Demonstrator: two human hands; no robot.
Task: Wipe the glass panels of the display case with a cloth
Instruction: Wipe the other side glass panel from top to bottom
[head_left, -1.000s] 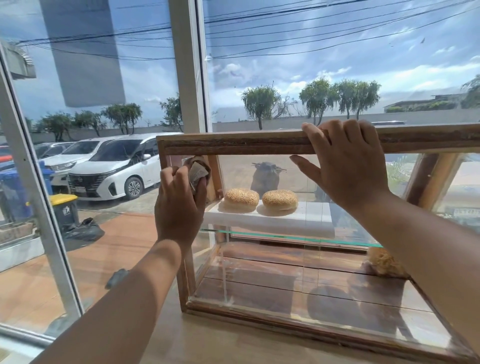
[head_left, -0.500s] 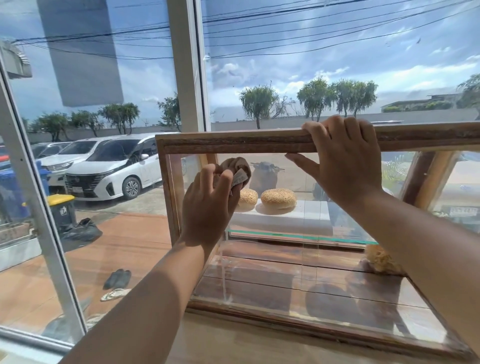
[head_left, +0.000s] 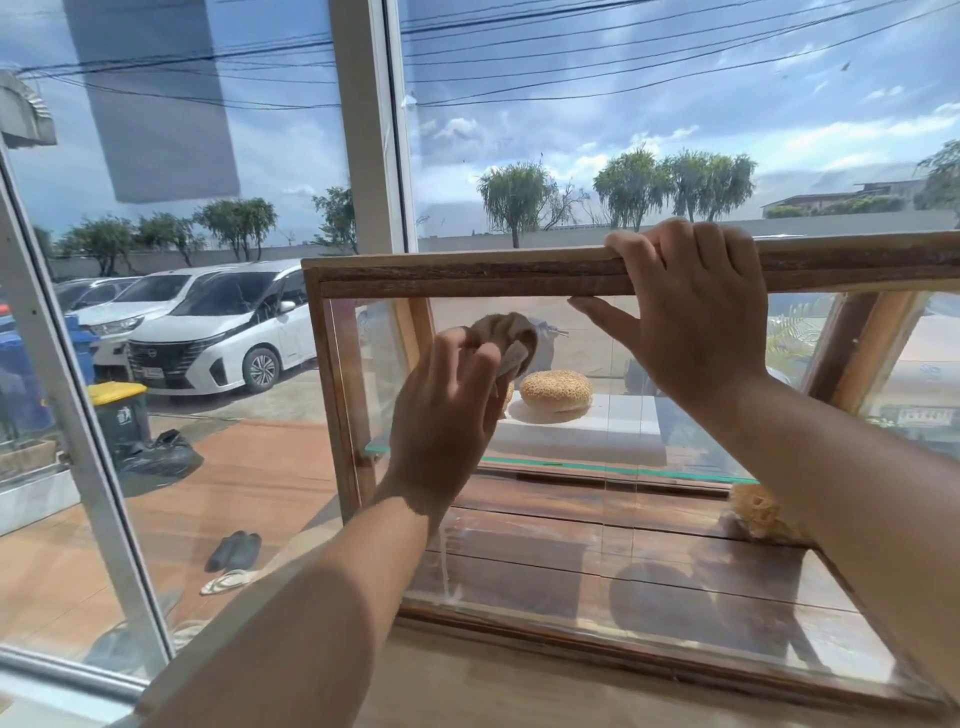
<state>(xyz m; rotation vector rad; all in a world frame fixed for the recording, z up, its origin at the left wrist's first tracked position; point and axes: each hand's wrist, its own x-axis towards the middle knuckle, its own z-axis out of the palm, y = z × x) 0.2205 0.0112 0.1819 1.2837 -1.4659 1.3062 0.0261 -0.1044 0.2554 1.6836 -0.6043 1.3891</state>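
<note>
Display case (head_left: 332, 395) sits on the wooden worktop (head_left: 467, 686), right by the window (head_left: 363, 130), and the brown cloth (head_left: 501, 332) is up on the left of its front glass panel (head_left: 571, 587). Left hand (head_left: 447, 410) has it bunched, fingers (head_left: 480, 364) curled round it, pressing it to the pane. Right hand (head_left: 691, 322) grips the top wooden rail (head_left: 467, 278), fingers close together over the edge, thumb stretched beneath. Inside, a sesame bun (head_left: 556, 389) rests on the white shelf (head_left: 613, 426); outside, a white car (head_left: 218, 332).
</note>
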